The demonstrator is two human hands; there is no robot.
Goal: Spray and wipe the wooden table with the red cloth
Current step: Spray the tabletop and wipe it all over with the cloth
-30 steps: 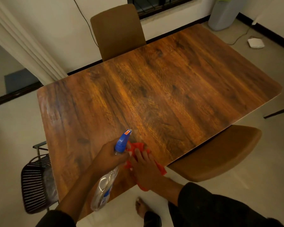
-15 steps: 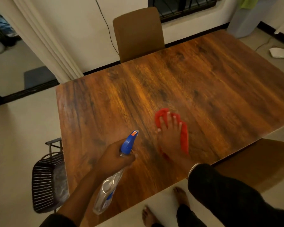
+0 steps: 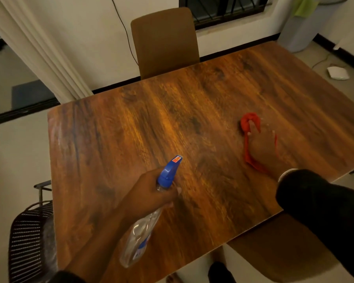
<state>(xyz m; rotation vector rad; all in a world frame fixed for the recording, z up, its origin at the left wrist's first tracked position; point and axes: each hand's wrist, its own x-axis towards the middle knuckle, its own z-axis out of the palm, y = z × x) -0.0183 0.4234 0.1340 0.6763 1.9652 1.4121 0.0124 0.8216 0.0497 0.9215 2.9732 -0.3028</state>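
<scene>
A person leans over a wooden bench [image 3: 131, 123] in a dimly lit room, both hands at work on its grained top. The right hand [image 3: 261, 147] lies flat with fingers spread on a red cloth [image 3: 246, 127], pressing it against the bench toward the right half of the surface; the cloth bunches beyond the fingertips and trails in a strip along the left side of the palm, and a dark sleeve [image 3: 323, 205] with a pale band at the wrist covers that arm. The left hand [image 3: 149, 196] is wrapped tightly around the neck of a clear spray bottle [image 3: 139, 240], held above the near part of the bench with its blue trigger head [image 3: 169, 170] pointing up and away toward the middle of the top. The two hands are well apart. A faint pale smear shows along the bench's left edge. A brown upholstered chair [image 3: 165, 40] stands tucked against the far side of the bench, another brown seat [image 3: 282, 250] sits below the near right edge, and a dark slatted chair [image 3: 28, 244] stands at the near left corner. Cream curtains [image 3: 39, 50] hang at left, and a barred window [image 3: 223, 9] is set in the far wall.
</scene>
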